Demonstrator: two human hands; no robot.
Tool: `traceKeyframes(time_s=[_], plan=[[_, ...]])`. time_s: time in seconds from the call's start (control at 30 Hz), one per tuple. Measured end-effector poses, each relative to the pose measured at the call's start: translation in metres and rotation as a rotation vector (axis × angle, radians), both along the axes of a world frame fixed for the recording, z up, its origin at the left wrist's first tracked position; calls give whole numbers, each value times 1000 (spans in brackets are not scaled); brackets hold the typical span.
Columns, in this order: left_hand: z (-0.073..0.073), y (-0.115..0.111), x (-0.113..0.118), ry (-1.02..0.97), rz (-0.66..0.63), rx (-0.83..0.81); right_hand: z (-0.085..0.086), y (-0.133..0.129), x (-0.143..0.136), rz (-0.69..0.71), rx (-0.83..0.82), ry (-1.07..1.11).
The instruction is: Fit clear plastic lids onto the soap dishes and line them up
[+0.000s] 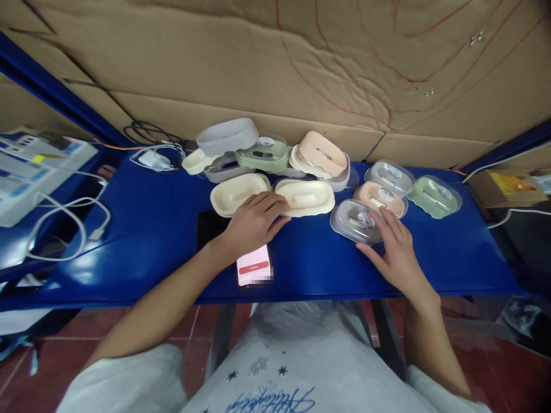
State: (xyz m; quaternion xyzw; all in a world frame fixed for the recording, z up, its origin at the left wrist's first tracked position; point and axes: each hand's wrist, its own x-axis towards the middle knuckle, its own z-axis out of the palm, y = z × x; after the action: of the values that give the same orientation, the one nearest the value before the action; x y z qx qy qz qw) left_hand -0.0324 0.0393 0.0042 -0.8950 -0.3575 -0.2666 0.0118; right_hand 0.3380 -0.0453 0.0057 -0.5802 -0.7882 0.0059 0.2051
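small packing/assembly workshop: blue metal surface (163, 229), flattened cardboard wall (275, 63) behind, batch of identical plastic soap dishes (304, 197), charger cables (73, 223) lying around

- The left hand (253, 221) is resting flat between two cream trays (238, 193), fingertips touching the right one.
- The right hand (394, 249) is touching a grey lidded box (355, 220).
- A pink phone (253, 266) is lying on the blue table (150, 229).
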Motion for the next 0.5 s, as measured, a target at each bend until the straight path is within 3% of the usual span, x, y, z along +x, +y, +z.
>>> traceKeyframes(time_s=[0.17, 0.33, 0.43, 0.5], plan=[[-4, 2, 0, 55, -26, 77, 30, 75, -16, 174, 57, 60], [5, -2, -2, 79, -148, 31, 29, 163, -36, 243, 25, -9], [8, -12, 3, 128, -261, -30, 23, 188, -45, 234, 41, -9], [6, -20, 9, 174, -328, -53, 24, 187, -48, 226, 72, 6]])
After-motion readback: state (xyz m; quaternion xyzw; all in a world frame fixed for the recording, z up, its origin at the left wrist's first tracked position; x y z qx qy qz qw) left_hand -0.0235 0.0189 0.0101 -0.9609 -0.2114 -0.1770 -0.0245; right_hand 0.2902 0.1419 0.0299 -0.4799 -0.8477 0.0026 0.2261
